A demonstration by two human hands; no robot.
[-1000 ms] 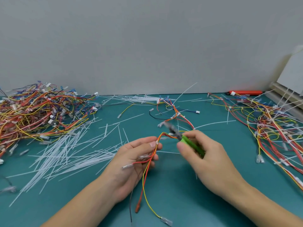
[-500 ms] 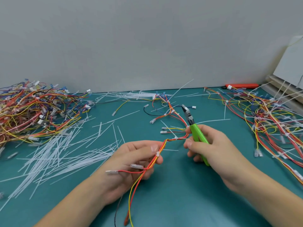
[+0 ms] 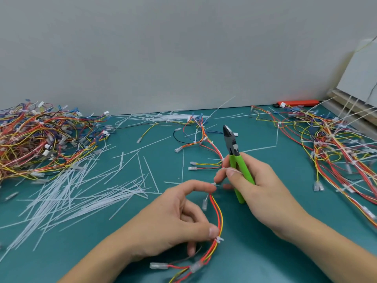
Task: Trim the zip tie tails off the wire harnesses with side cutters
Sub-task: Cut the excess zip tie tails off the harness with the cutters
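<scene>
A red, orange and yellow wire harness (image 3: 218, 213) runs from the table's middle toward me, between my hands. My left hand (image 3: 179, 219) holds it, thumb pressed near a trimmed white zip tie (image 3: 218, 239) and forefinger touching it higher up. My right hand (image 3: 257, 188) grips the green-handled side cutters (image 3: 234, 152) upright, jaws closed and pointing up and away, and pinches a short white zip tie tail (image 3: 228, 170) between thumb and forefinger. The far end of the harness (image 3: 202, 137) lies on the teal mat.
A big pile of harnesses (image 3: 40, 137) fills the left. Another pile with long untrimmed tails (image 3: 336, 148) lies at the right. Cut white tails (image 3: 81, 190) are scattered left of centre. An orange-red tool (image 3: 297, 102) lies by the grey wall. A board (image 3: 359, 78) leans at far right.
The left hand has slid down the harness toward me. The right hand has turned the cutters more upright and now pinches a cut tail.
</scene>
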